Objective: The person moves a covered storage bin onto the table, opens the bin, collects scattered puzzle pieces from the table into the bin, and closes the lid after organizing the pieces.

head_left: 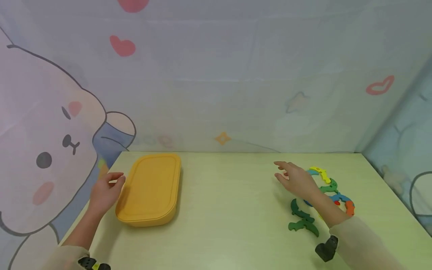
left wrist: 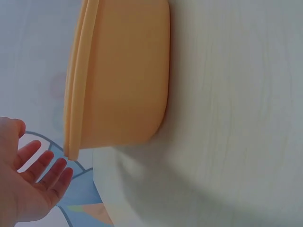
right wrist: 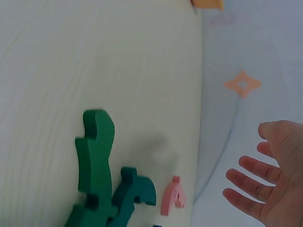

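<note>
A yellow lidded box [head_left: 150,187] stands at the left of the table, its lid on. My left hand [head_left: 105,191] hovers beside the box's left edge, holding nothing; in the left wrist view its fingers [left wrist: 52,178] spread loosely near the lid's rim. My right hand [head_left: 298,180] hangs over the table at the right with relaxed fingers and nothing in them. Below and around it lie colourful toy pieces, among them dark green pieces [head_left: 303,225], a yellow piece [head_left: 320,173] and an orange piece [head_left: 350,208]. The right forearm hides part of the pile.
The pale wooden table [head_left: 229,202] reaches back to a printed curtain [head_left: 209,75] with hearts and a cartoon bear. Its right edge runs along another cloth, where a dark cable [head_left: 411,191] loops. A pink piece [right wrist: 173,196] lies beyond the green ones in the right wrist view.
</note>
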Tool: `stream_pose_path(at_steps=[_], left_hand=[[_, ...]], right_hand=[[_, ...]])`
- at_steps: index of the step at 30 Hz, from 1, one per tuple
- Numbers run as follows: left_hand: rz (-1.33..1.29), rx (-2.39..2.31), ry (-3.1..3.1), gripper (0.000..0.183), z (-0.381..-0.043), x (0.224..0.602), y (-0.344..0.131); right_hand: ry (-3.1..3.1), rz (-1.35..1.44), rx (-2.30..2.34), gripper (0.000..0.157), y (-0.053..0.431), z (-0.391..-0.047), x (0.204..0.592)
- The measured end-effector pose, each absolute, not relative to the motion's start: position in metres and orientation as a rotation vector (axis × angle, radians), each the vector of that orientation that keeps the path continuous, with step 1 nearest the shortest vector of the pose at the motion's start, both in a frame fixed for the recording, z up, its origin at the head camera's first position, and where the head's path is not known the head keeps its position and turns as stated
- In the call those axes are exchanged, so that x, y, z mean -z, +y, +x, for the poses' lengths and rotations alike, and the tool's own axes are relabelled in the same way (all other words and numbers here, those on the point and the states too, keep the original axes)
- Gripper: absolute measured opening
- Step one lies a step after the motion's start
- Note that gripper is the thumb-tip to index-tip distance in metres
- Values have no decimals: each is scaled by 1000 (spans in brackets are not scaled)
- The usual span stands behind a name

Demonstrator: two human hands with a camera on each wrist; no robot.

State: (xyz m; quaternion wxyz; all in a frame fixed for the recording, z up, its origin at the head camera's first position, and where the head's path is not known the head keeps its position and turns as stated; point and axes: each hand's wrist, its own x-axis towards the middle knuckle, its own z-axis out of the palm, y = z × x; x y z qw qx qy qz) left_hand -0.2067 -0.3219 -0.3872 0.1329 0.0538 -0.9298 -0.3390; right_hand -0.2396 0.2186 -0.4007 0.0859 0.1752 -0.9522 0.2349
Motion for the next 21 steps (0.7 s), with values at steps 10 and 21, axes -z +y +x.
stream_pose_path(at_steps=[10, 21], left_hand=[[284, 1089, -2737, 49, -204, 400, -335], [400, 1351, -2787, 62, -207, 412, -336]], right_hand=[[-2868, 522, -808, 46, 195, -242, 411], [-2824, 563, -952, 46, 171, -241, 420]])
